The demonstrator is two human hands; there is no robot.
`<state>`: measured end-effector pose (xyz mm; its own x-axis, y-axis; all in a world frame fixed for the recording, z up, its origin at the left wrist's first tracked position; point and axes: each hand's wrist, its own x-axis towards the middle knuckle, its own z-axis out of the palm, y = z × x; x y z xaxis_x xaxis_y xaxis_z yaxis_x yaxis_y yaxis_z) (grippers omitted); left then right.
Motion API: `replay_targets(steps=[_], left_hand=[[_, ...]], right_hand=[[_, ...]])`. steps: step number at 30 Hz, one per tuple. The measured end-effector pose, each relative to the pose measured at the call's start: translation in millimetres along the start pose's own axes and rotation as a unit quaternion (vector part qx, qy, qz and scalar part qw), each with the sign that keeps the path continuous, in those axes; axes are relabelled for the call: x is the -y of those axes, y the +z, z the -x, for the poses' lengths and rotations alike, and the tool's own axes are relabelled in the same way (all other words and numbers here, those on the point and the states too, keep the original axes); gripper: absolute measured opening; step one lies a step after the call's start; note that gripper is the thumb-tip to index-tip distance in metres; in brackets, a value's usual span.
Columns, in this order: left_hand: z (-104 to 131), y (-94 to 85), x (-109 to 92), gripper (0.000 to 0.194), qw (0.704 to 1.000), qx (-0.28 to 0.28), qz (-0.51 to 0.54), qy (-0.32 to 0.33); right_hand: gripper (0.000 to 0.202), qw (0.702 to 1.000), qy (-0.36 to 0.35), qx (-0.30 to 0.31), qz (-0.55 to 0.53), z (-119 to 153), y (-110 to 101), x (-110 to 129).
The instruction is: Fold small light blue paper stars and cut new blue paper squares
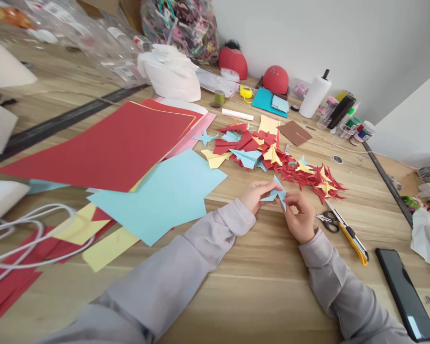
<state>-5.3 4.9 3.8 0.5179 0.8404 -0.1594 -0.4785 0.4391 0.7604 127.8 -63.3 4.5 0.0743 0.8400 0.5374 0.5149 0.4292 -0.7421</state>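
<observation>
Between my two hands is a light blue folded paper star with pointed arms, held just over the wooden table. My left hand pinches its left side with thumb and fingers. On the other side my right hand grips the right edge between thumb and forefinger, the other fingers curled in. Just beyond lies a long heap of folded paper pieces in red, yellow and blue, with many red stars at its right end. Scissors and a yellow utility knife lie right of my right hand.
Red card sheets and light blue sheets cover the table's left. A white cable coils over paper strips at lower left. A black phone lies at lower right. Bottles and jars line the wall, near a white roll.
</observation>
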Motion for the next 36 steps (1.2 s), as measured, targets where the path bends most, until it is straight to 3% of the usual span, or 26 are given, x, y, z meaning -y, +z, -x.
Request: replay_targets(steps=[6,12,21,28,36], left_hand=[[1.1,-0.5,3.8,0.029,0.997,-0.041,-0.030,0.052],[1.6,-4.6,5.9,0.031,0.989,-0.050,-0.090,0.103],[2.7,-4.4,4.6,0.028,0.991,-0.056,-0.086,0.080],[6.1,-0.6,0.1,0.028,0.993,-0.070,-0.062,0.070],[3.6,-3.1,2.9,0.026,0.995,-0.049,-0.045,0.077]], right_hand=[[0.013,0.993,0.081,0.013,-0.084,2.7,-3.2,-4.0],[0.012,0.995,0.079,0.033,-0.045,1.3,-2.0,1.9],[0.012,0.996,0.084,0.021,-0.020,0.1,-0.1,2.7],[0.030,0.998,0.052,0.044,-0.016,2.6,0.7,-0.9],[0.024,0.995,0.058,0.039,-0.066,3.3,0.3,-4.2]])
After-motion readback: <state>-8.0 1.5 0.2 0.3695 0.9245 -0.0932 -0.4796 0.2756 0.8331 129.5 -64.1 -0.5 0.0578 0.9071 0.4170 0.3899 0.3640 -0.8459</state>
